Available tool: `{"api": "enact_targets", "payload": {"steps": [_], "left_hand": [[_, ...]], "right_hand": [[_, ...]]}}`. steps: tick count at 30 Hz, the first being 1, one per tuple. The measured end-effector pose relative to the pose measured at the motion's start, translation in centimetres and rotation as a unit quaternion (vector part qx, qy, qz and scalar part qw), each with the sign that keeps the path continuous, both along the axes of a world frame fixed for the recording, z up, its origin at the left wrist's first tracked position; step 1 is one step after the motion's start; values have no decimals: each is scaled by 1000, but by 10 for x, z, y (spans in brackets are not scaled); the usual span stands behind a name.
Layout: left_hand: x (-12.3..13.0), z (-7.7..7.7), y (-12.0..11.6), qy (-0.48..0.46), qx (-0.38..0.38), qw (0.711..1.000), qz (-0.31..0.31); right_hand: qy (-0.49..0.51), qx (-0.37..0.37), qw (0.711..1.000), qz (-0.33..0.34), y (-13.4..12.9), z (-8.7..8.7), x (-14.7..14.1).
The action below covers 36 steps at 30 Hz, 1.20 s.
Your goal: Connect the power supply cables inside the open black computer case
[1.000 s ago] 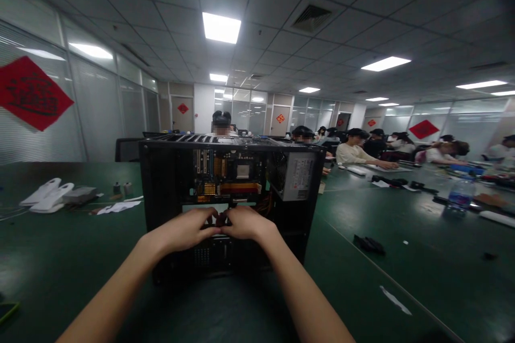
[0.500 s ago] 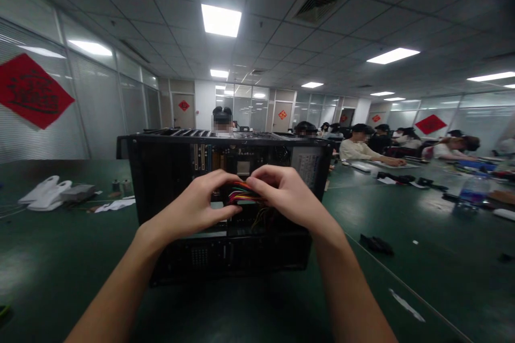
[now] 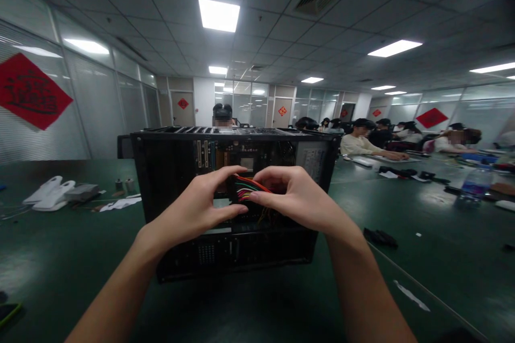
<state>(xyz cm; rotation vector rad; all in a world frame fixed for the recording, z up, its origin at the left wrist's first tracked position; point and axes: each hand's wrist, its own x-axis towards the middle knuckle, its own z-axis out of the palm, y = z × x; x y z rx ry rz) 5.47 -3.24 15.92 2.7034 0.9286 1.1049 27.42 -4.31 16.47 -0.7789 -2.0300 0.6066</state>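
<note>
A wire bundle is being pinched between left hand and right hand, both grips pressed shut, clear of the computer case for access.

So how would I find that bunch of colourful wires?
Look at the open black computer case on the green table. In front of it, the left hand and right hand pinch the wire bundle. Its red, orange and green strands are the only bright thing there.

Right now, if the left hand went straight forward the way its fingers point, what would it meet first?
Probably the black connector of the coloured wire bundle, which the left hand already pinches together with the right hand. Behind it lies the motherboard inside the open computer case; depth is unclear.
</note>
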Motion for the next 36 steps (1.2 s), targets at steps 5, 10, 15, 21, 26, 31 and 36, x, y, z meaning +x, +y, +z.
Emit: {"api": "enact_targets", "payload": {"steps": [5, 10, 15, 21, 26, 31, 36], "left_hand": [[-1, 1, 1, 16, 47, 999, 15], [-6, -2, 5, 41, 92, 995, 22], [-9, -6, 5, 69, 102, 992, 24], [-6, -12, 8, 105, 126, 985, 45], [-6, -14, 13, 112, 162, 979, 61], [-6, -7, 5, 40, 164, 985, 47], [-6, 0, -2, 4, 145, 989, 36]], "right_hand": [[14, -13, 1000, 15, 0, -1, -1], [14, -32, 999, 9, -1, 1, -1], [-26, -38, 999, 2, -2, -2, -10], [-90, 26, 995, -21, 1, -8, -23], [-81, 31, 996, -32, 5, -10, -24], [22, -29, 999, 27, 2, -5, -19], [74, -71, 993, 53, -2, -2, -16]]}}
